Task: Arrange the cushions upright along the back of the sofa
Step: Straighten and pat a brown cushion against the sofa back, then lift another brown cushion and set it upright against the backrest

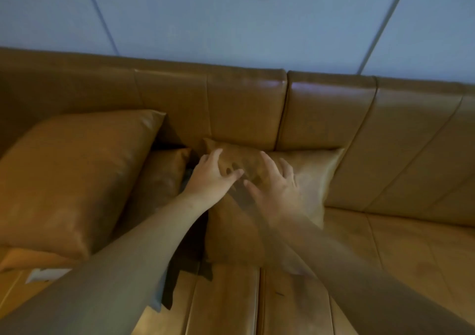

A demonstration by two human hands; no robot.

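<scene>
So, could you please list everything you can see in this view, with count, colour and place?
sofa: one, tan leather, fills the lower part of the view, its backrest against the wall.
large cushion: one, tan, at the left, tilted, not against the backrest.
middle cushion: one, tan, centre, leaning on the backrest, under both hands.
small cushion: one, tan, mostly hidden between the other two.
dark cloth: one, dark, on the seat below the cushions; what it is I cannot tell.
white object: one, at the lower left edge of the seat, unclear.
wall: pale blue-grey panels, behind the sofa.
left hand: fingers spread, pressing the middle cushion's top.
right hand: fingers spread, on the same cushion.
</scene>
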